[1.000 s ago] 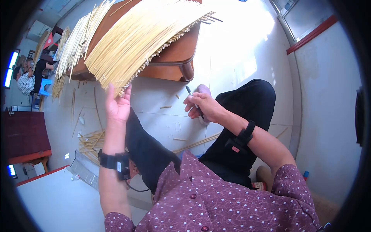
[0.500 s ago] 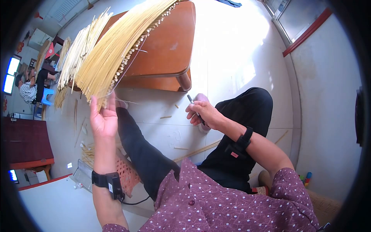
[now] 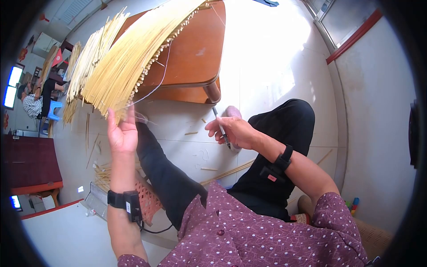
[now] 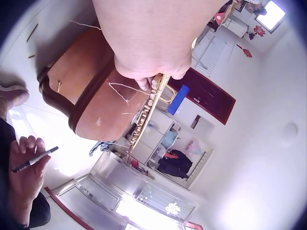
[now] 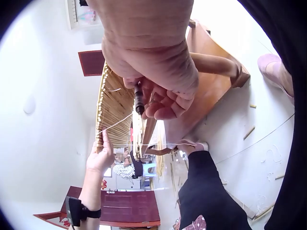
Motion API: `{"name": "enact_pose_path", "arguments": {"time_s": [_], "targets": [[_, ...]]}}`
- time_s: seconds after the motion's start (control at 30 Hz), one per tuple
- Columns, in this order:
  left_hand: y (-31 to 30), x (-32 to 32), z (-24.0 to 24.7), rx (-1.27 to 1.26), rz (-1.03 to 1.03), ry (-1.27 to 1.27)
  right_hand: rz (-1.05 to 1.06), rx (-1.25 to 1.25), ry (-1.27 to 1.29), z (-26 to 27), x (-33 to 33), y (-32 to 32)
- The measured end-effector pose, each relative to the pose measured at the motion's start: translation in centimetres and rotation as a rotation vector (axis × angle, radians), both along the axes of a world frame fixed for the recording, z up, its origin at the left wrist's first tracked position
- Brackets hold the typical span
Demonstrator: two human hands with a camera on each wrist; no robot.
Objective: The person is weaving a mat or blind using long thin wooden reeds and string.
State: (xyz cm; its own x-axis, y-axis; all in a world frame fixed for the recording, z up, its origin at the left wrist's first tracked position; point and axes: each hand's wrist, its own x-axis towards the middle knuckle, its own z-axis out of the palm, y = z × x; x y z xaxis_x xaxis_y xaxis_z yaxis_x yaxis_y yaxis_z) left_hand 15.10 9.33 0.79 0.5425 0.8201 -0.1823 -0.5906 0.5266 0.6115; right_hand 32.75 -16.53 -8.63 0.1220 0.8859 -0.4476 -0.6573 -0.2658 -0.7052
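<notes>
As left hand holds reeds, thread bowing wider

A seated person in a patterned top occupies a blue stool at far left. A dark red panel stands at left. Near left: a white surface with red edging; to its right, a pink openwork item. Right: a pale wall, with a dark red strip at its far edge.
</notes>
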Motion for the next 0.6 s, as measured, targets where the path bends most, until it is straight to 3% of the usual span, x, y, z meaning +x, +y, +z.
{"name": "enact_pose_path", "arguments": {"time_s": [0.13, 0.27, 0.37, 0.53, 0.6], "targets": [[-0.3, 0.4, -1.9, -0.013, 0.033, 0.067, 0.147, 0.08, 0.017, 1.4, -0.2, 0.0], [-0.7, 0.5, -3.2, -0.039, 0.024, 0.079, 0.139, 0.095, 0.057, 2.0, -0.6, 0.0], [-0.6, 0.8, -4.3, 0.002, 0.018, 0.075, 0.078, 0.064, 0.139, 1.3, -0.3, 0.2], [0.1, 0.3, -4.0, 0.038, -0.034, 0.073, -0.299, -0.043, 0.028, 1.1, 0.6, 0.2], [0.2, 0.2, -4.2, 0.016, -0.028, 0.106, -0.324, -0.026, 0.089, 0.9, 0.9, 0.3]]}}
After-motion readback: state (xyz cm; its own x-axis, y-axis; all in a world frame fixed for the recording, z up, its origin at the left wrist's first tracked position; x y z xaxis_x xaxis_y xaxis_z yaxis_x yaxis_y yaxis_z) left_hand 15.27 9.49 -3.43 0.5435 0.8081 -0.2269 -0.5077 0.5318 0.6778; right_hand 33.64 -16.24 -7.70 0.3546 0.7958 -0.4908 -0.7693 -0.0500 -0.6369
